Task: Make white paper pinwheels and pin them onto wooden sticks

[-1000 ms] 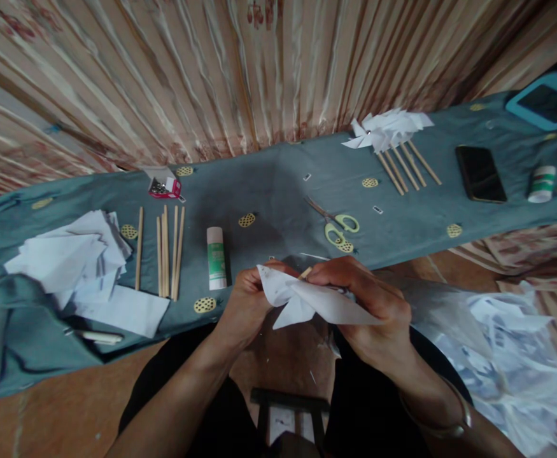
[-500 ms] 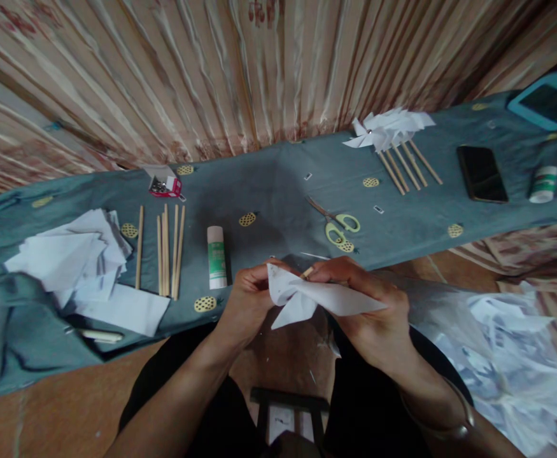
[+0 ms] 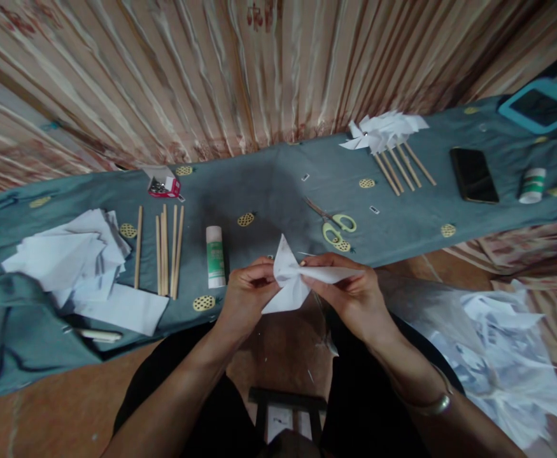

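Observation:
Between my two hands, just off the front edge of the table, is a white paper pinwheel [image 3: 288,294] with folded, curved blades. My left hand [image 3: 252,289] pinches it from the left side. On the other side my right hand [image 3: 352,292] is closed on it, thumb near the middle where the blades meet. A stick showed by the right thumb a moment before; now it is mostly hidden. Scissors [image 3: 331,226] with yellow-green handles lie just beyond my right hand. A green and white glue stick [image 3: 216,257] stands beyond my left hand.
Wooden sticks [image 3: 165,254] and a pile of white paper squares [image 3: 72,251] lie at left, near a small red box of pins [image 3: 163,184]. Several pinwheels on sticks [image 3: 393,137], a phone [image 3: 473,175] and another glue stick [image 3: 532,186] are at right. A plastic bag [image 3: 502,362] holds white paper below.
The pinwheel has been turned, so one blade now points up. My right hand has moved left and its thumb now presses near the pinwheel's middle. The view has shifted slightly.

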Demonstrator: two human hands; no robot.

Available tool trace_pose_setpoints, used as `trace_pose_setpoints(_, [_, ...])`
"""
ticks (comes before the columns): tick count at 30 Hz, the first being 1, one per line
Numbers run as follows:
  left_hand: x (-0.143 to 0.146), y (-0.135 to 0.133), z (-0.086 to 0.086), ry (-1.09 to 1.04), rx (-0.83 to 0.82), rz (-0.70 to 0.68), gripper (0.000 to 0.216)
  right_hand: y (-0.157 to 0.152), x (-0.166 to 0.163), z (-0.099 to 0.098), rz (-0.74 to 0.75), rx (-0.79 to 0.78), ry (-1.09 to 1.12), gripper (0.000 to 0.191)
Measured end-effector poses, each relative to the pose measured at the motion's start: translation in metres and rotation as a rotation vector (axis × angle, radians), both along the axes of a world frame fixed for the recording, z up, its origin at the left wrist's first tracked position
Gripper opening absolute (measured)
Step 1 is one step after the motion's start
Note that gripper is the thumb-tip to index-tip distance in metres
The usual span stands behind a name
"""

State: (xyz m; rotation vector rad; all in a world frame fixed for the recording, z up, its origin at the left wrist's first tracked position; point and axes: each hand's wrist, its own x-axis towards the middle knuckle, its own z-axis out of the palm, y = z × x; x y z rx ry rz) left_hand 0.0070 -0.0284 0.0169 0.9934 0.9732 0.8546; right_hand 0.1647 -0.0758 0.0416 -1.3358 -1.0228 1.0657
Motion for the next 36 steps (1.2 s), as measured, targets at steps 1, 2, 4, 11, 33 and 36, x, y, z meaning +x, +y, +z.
trace_pose_setpoints(1, [0.000,0.000,-0.002,0.002,-0.007,0.008,0.018,0.001,0.000,-0.003,0.008,-0.022,0.015,0.005])
trace_pose_setpoints(2, [0.000,0.000,-0.004,0.003,-0.014,0.016,0.019,0.002,0.000,-0.007,0.011,-0.040,0.035,0.006])
trace_pose_setpoints(4, [0.001,-0.001,-0.008,0.005,-0.026,0.036,0.021,0.004,-0.001,-0.013,0.001,-0.056,0.083,0.008])
trace_pose_setpoints(11, [0.004,-0.007,-0.022,-0.020,-0.092,0.081,0.028,0.008,-0.003,-0.027,0.009,-0.106,0.219,0.021])
trace_pose_setpoints(33, [-0.007,-0.018,-0.004,-0.131,-0.108,0.100,0.031,-0.012,-0.013,-0.012,0.046,0.074,0.007,0.007])
trace_pose_setpoints(36, [-0.007,-0.018,-0.001,-0.140,-0.122,0.092,0.028,-0.014,-0.009,-0.006,0.040,0.073,-0.018,0.006])
